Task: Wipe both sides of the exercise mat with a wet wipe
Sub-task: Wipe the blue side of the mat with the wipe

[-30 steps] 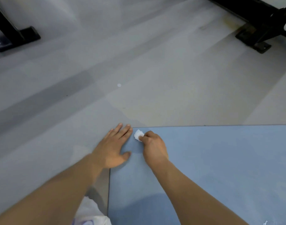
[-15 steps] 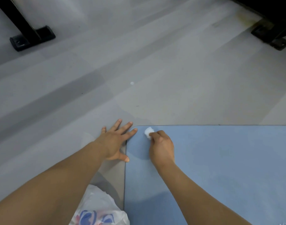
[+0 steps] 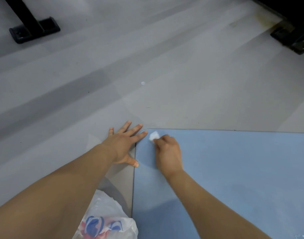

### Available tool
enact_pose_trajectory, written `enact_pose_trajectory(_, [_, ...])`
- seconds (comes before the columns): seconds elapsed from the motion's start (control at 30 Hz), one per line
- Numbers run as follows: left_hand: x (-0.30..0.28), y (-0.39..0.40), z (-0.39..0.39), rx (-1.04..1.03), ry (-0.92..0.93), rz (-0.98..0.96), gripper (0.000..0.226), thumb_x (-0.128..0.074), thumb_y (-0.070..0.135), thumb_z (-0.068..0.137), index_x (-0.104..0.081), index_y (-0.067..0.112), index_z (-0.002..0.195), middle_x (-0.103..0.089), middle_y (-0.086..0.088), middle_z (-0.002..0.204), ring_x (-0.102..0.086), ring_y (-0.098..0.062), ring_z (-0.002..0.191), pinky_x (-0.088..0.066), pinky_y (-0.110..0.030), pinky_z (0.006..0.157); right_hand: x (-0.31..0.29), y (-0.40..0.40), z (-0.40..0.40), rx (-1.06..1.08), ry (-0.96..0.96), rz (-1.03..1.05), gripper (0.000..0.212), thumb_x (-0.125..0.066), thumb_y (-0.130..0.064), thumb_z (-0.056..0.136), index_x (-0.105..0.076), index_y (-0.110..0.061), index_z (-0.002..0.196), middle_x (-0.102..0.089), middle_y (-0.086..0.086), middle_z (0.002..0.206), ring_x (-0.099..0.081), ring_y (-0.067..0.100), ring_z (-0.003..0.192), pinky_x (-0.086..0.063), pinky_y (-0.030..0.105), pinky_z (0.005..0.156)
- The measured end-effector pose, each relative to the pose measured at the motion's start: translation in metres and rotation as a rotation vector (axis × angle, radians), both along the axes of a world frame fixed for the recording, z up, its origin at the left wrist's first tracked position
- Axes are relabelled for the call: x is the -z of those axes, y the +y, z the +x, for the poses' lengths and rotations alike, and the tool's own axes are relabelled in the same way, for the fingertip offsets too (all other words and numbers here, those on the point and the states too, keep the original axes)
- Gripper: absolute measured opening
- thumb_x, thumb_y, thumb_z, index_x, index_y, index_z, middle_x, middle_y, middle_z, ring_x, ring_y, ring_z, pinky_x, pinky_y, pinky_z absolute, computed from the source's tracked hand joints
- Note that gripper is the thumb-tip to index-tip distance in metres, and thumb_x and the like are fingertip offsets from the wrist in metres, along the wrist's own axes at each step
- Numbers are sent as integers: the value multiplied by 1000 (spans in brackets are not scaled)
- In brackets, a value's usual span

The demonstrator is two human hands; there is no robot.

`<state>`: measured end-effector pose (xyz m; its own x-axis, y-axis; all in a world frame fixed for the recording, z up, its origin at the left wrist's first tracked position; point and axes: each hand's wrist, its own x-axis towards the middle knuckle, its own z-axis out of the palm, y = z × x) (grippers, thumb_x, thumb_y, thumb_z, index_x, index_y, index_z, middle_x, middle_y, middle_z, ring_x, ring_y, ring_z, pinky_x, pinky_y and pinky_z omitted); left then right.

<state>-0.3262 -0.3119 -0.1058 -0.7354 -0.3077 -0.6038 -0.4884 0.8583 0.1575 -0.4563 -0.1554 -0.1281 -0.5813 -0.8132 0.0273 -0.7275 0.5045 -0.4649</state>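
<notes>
A blue exercise mat (image 3: 234,169) lies flat on the grey floor, filling the lower right of the head view. Its far left corner is rounded. My right hand (image 3: 167,152) pinches a small crumpled white wet wipe (image 3: 153,135) against the mat just inside that corner. My left hand (image 3: 125,144) lies flat with fingers spread on the floor beside the mat's left edge. Its index fingertip and thumb touch the mat's edge.
A white plastic bag (image 3: 106,223) with blue and red print lies on the floor by the mat's near left edge. Black metal equipment feet stand at the far left (image 3: 34,30) and far right (image 3: 292,40). A small white speck (image 3: 143,83) sits on the floor.
My left hand has slid off the mat corner onto the floor and spread its fingers. The wipe and my right hand stay at the corner. My view has shifted left.
</notes>
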Motion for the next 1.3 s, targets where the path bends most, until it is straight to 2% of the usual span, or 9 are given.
enact_pose_trajectory(0.2, [0,0,2,13,-7,-14,122,-66,80,69,18,52,152,31,23,159,28,-20,150,-8,-72,116,3,20,-1,-250,156,-54,30,-54,-10,76,-72,-15,100,-55,4,80,-48,26,70,-34,32,63])
enact_pose_trajectory(0.47, [-2,0,1,7,-19,-10,121,-67,80,69,17,52,152,31,24,159,28,-19,150,-12,-73,115,4,41,-55,128,194,14,36,-71,7,62,-73,-12,92,-59,9,80,-54,34,70,-33,34,62])
enact_pose_trajectory(0.67, [-5,5,-5,-37,-53,5,121,-71,74,71,15,52,152,33,25,158,28,-18,150,-14,-73,114,4,35,33,-141,79,-78,34,-55,-8,77,-69,-14,107,-57,3,87,-51,26,76,-39,34,64])
enact_pose_trajectory(0.77, [-7,5,-6,-48,-70,13,122,-74,71,71,15,52,153,32,25,158,28,-18,150,-15,-73,114,2,41,5,-282,160,-44,29,-56,-7,76,-70,-13,101,-56,5,83,-52,28,72,-31,34,64])
enact_pose_trajectory(0.87, [-7,5,-7,-56,-80,20,122,-75,70,71,15,53,152,31,26,158,29,-17,150,-15,-73,113,5,70,-73,15,157,-13,8,-61,-8,80,-69,-10,84,-56,11,76,-55,35,71,-36,39,63])
enact_pose_trajectory(0.97, [-7,5,-7,-56,-90,25,123,-75,70,71,17,54,151,32,26,157,30,-17,149,-14,-73,113,5,102,-114,192,182,30,26,-61,5,74,-72,-7,94,-59,14,82,-56,37,69,-46,40,64])
enact_pose_trajectory(1.07, [-7,4,-7,-62,-81,35,123,-75,70,70,16,54,151,32,27,157,31,-16,149,-13,-74,113,1,83,-86,291,127,12,22,-54,0,74,-70,-5,89,-57,15,78,-54,36,68,-41,38,62])
enact_pose_trajectory(1.17, [-8,5,-7,-65,-78,42,123,-76,70,70,14,54,152,31,27,157,30,-17,149,-13,-75,113,1,49,-15,71,43,-10,19,-52,-14,80,-67,-9,91,-59,10,83,-54,30,76,-42,37,67])
enact_pose_trajectory(1.3, [-8,5,-6,-70,-73,46,123,-75,72,70,15,54,152,37,31,151,32,-15,148,-12,-74,114,3,32,29,-254,58,-55,31,-68,-8,71,-70,-12,102,-55,5,82,-51,27,69,-38,31,62])
